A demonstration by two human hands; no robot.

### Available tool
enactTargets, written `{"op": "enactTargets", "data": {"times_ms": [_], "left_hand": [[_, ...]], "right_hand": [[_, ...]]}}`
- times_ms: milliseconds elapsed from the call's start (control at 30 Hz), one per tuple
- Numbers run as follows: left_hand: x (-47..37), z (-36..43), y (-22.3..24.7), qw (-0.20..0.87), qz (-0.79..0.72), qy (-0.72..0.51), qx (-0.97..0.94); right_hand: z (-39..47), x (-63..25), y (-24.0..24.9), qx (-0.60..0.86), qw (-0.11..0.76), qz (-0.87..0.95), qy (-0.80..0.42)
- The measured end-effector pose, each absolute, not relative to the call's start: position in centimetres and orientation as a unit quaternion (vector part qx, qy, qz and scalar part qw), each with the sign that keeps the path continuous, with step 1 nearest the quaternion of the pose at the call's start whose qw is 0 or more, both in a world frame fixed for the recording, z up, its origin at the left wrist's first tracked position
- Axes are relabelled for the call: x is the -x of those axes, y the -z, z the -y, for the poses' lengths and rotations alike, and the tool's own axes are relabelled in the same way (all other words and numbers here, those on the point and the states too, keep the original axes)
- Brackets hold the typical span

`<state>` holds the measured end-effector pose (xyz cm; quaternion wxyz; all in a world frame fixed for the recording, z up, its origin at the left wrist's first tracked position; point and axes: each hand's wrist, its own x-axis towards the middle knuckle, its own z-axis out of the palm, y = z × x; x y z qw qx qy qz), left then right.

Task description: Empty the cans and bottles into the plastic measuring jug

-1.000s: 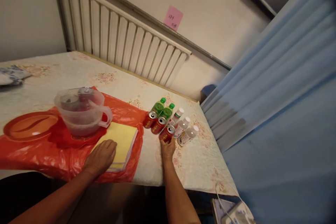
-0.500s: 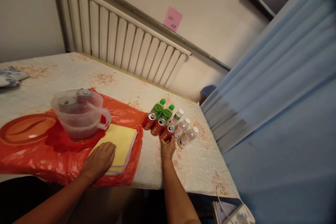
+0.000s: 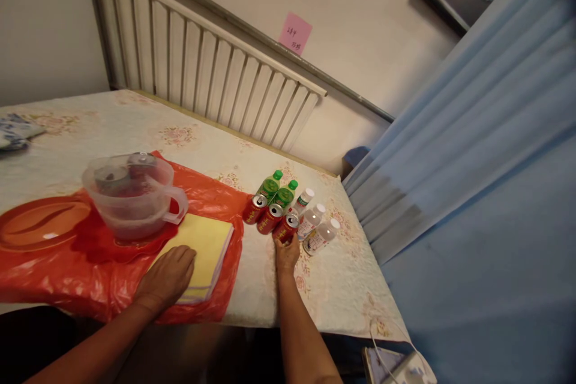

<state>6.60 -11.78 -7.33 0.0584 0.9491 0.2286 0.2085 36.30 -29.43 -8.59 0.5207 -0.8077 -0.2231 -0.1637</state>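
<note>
My right hand (image 3: 287, 253) is closed round the lower part of a red can (image 3: 287, 227), the rightmost of three standing in a row. The other two, a middle can (image 3: 270, 219) and a left can (image 3: 255, 210), stand beside it. Behind the row are two green-capped bottles (image 3: 284, 197) and three white-capped bottles (image 3: 322, 236). My left hand (image 3: 168, 273) rests palm down on a folded yellow cloth (image 3: 210, 240), its fingers lying flat and holding nothing. Left of the cloth, a clear plastic jug (image 3: 130, 195) holds cans.
A red plastic sheet (image 3: 49, 276) lies under the jug, the cloth and an orange oval lid (image 3: 42, 222). The flowered tablecloth (image 3: 261, 288) spreads beneath. A radiator (image 3: 202, 60) stands behind the table, a blue curtain (image 3: 477, 192) hangs at the right.
The view has shifted very slightly. Both hands keep their places, and no object has visibly moved on the table.
</note>
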Motion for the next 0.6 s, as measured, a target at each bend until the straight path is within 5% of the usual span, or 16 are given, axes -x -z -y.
{"op": "enactTargets", "data": {"times_ms": [600], "left_hand": [[-6.62,11.80,7.13,0.059,-0.227,-0.214,-0.948]], "right_hand": [[29.46,-36.60,8.89,0.822,0.510,0.201,0.158]]}}
